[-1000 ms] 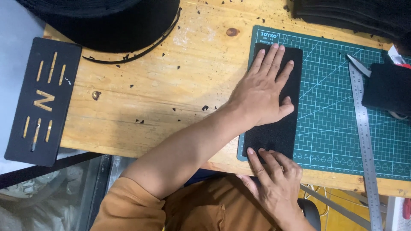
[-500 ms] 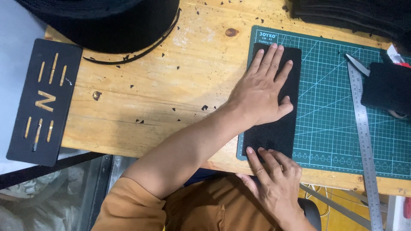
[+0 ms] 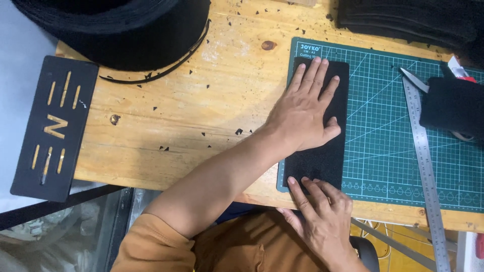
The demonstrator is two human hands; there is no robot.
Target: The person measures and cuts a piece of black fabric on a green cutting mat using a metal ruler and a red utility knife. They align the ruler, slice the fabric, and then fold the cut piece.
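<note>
both flat, unclenched hands, left hand (image 3: 302, 113) and right hand (image 3: 322, 216), press black strip (image 3: 322, 161) on green mat (image 3: 383, 126).

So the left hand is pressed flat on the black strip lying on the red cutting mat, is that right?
Not quite: the cutting mat is green, not red. The head view shows the left hand pressed flat on the black strip lying on it.

Counted: two hands, left hand (image 3: 307, 113) and right hand (image 3: 322, 221), one black felt strip (image 3: 322, 161), one green cutting mat (image 3: 383, 131), one steel ruler (image 3: 426, 171), one black cut-out stencil panel (image 3: 55, 126).
</note>
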